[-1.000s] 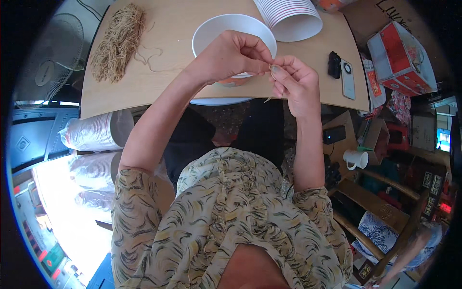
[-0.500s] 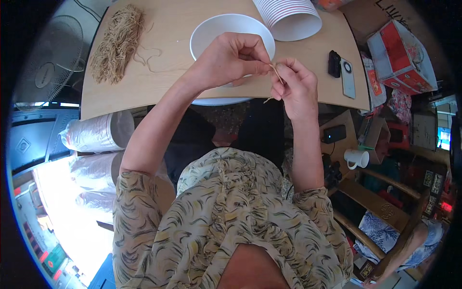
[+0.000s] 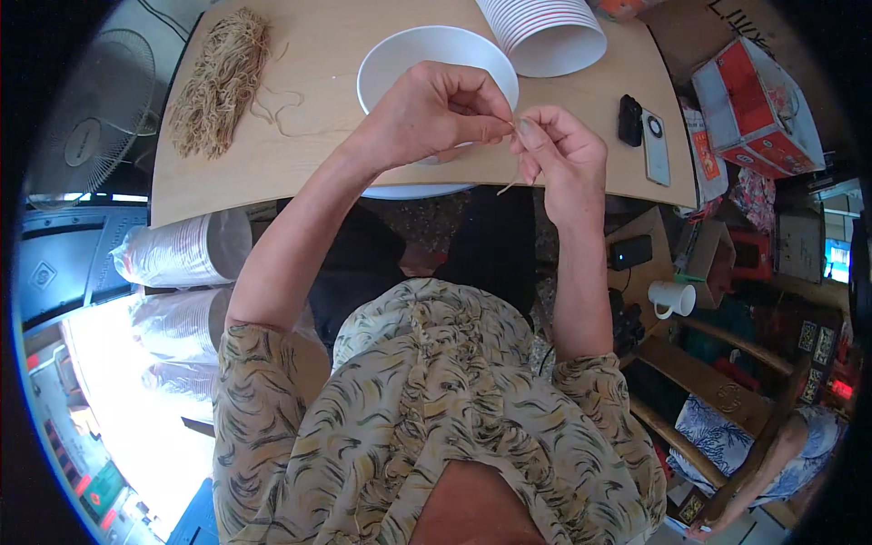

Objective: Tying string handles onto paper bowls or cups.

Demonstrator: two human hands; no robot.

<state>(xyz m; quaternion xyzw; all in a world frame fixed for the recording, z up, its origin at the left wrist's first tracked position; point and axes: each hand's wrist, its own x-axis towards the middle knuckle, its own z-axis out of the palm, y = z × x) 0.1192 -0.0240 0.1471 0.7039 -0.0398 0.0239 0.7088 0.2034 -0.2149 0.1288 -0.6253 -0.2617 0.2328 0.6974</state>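
Above the near edge of the table, my left hand [image 3: 425, 113] pinches a thin tan strand of twine [image 3: 509, 189] between thumb and fingertips. My right hand [image 3: 565, 156] is closed on the same strand, thumb pressed against curled fingers. The fingertips of both hands almost meet. A loose end of the twine hangs below my right hand, while the part between the fingertips is mostly hidden. Behind my left hand stands a wide white paper tub [image 3: 386, 68], partly covered by it. At the table's left lies a tangled bundle of tan twine [image 3: 218, 91] with a few stray strands.
A nested stack of white tubs [image 3: 543, 36] lies at the back right. Nearer are a black device [image 3: 629, 121] and a phone [image 3: 656, 150]. Plastic-wrapped tub stacks [image 3: 186, 250] are left below the table. A white mug [image 3: 672, 298] and wooden chair [image 3: 708, 386] are right.
My right hand has shifted slightly to the right, and its thumb has straightened toward the left fingertips. Less twine shows between the fingers. My left hand has hardly moved.
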